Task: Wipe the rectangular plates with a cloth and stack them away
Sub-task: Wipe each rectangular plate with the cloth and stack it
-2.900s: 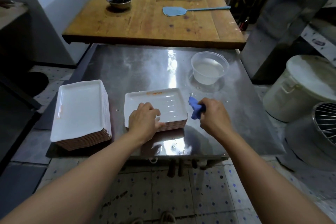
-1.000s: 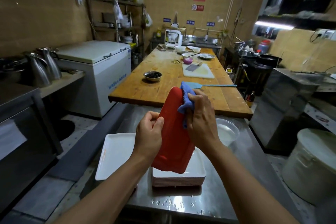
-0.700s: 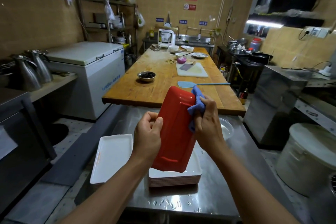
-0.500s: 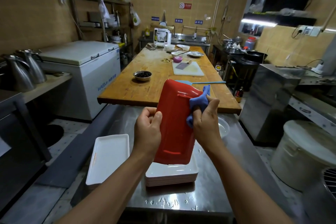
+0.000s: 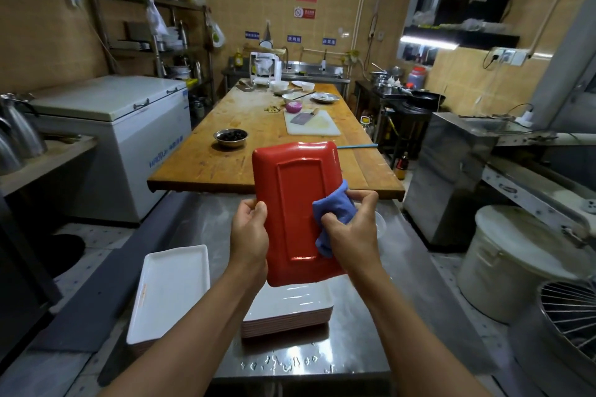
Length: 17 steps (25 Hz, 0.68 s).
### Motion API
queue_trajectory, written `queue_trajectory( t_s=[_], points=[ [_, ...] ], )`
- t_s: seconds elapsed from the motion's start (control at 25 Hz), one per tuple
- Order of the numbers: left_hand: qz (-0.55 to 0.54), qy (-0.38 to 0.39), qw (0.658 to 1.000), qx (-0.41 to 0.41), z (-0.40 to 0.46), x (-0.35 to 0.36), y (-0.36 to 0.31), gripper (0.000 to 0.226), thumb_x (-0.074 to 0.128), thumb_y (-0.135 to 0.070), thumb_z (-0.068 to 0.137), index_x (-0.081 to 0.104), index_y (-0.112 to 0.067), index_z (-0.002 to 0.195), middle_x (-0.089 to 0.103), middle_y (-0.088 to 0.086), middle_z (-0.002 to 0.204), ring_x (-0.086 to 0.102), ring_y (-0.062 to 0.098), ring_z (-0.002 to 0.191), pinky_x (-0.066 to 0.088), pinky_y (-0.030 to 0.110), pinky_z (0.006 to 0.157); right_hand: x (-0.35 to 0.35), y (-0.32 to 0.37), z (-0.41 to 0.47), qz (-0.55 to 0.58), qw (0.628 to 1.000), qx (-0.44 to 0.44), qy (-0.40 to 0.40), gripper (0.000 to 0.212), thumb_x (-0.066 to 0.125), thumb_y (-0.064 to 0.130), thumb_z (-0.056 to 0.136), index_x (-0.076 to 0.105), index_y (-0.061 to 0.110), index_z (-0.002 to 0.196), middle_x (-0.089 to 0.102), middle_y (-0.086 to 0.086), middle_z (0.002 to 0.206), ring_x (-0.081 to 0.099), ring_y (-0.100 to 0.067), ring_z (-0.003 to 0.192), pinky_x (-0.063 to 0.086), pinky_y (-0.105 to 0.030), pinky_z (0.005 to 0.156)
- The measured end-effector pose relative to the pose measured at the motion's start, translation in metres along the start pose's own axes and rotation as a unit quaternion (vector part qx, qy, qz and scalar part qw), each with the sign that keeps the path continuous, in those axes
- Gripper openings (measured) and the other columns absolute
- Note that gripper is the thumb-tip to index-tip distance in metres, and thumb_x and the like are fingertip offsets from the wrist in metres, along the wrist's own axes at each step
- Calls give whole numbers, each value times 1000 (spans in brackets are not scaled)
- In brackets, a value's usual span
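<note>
**Red underside up, cloth on the right edge**

You stand at a steel table (image 5: 371, 325) wet with drops along its near edge. Beyond it runs a long wooden table (image 5: 225, 155). On the steel, two stacks of plates sit side by side: the left stack (image 5: 171, 290) lies clear of your arms, and the near stack (image 5: 290, 306) sits just under the plate you hold.

That plate (image 5: 293, 203) is off the table, raised upright between your hands at chest height, its red back facing you and its long side running up and down. It looks stiff and glossy, likely melamine or glazed ware: light enough for one hand, but probably slick where damp, and it may chip if it drops onto the stack below. Take it by the long rims, where the raised lip gives your fingers a stop, rather than by the flat back.

Your left hand (image 5: 250, 232) is closed around the left rim at about mid-height, thumb on the red back and fingers curled out of sight behind. Your right hand (image 5: 351, 229) pinches the blue cloth (image 5: 332, 213) against the right rim, thumb pressing it onto the back, fingers wrapped round the edge. The cloth covers the right middle of the plate; the upper half is bare.
</note>
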<state>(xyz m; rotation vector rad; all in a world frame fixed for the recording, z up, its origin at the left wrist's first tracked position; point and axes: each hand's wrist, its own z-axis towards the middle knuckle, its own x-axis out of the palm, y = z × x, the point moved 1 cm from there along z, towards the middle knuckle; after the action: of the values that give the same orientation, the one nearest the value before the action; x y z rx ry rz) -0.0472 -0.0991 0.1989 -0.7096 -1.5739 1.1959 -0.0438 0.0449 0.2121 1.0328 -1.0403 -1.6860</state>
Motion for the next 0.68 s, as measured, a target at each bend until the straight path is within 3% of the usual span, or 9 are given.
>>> queue_trajectory(
  t_s=[0.12, 0.2, 0.32, 0.4, 0.48, 0.52, 0.6, 0.68],
  points=[
    [84, 66, 993, -45, 2, -3, 2, 14, 38, -17, 100, 51, -17, 95, 62, 10, 94, 60, 14, 72, 47, 30, 63, -10, 2, 11, -23, 1000, 20, -6, 48, 67, 18, 65, 36, 28, 99, 60, 3, 88, 64, -18, 79, 54, -48, 77],
    [157, 96, 982, -34, 4, -8, -7, 22, 47, -22, 97, 48, -17, 118, 60, 8, 111, 60, 9, 83, 45, 26, 67, -14, 5, 17, -20, 1000, 15, 17, 50, 67, 22, 59, 34, 34, 94, 60, 2, 88, 64, -22, 79, 54, -52, 76],
    [320, 56, 937, 125, 14, -11, -37, 74, 67, -34, 83, 26, -20, 142, 41, 3, 136, 50, 11, 110, 43, 30, 87, -19, 7, 26, -29, 999, -7, 44, 50, 65, 25, 52, 34, 39, 87, 59, 1, 85, 64, -19, 74, 56, -45, 70],
    [426, 54, 874, 226, 23, -5, -61, 84, 74, -39, 75, 29, -20, 142, 34, 2, 140, 40, 16, 125, 39, 38, 100, -22, 8, 30, -46, 996, -27, 76, 50, 66, 23, 51, 35, 38, 87, 59, -1, 82, 62, -15, 67, 54, -37, 63],
    [478, 128, 837, 235, 31, 4, -81, 77, 77, -40, 71, 40, -22, 136, 45, -5, 133, 45, 12, 120, 42, 34, 97, -24, 11, 31, -64, 990, -47, 120, 51, 67, 20, 51, 36, 36, 88, 58, -4, 80, 58, -6, 58, 49, -25, 53],
    [475, 179, 837, 203, 35, 7, -86, 68, 79, -38, 70, 47, -25, 129, 52, -8, 123, 53, 9, 111, 47, 29, 90, -25, 12, 32, -71, 986, -58, 136, 51, 67, 18, 51, 37, 35, 89, 57, -4, 78, 56, -2, 52, 45, -19, 49],
    [417, 271, 861, 110, 39, 9, -91, 44, 80, -28, 70, 58, -27, 108, 68, -5, 101, 67, 12, 86, 55, 24, 70, -28, 16, 33, -81, 982, -69, 158, 51, 65, 16, 50, 38, 33, 90, 57, -7, 79, 53, -3, 50, 44, -19, 46],
    [344, 304, 887, 46, 39, 5, -90, 35, 80, -19, 69, 65, -24, 99, 72, 2, 87, 71, 16, 73, 56, 25, 59, -31, 19, 33, -92, 978, -80, 170, 50, 64, 17, 51, 38, 33, 91, 58, -7, 81, 55, -13, 57, 49, -29, 51]
  ],
)
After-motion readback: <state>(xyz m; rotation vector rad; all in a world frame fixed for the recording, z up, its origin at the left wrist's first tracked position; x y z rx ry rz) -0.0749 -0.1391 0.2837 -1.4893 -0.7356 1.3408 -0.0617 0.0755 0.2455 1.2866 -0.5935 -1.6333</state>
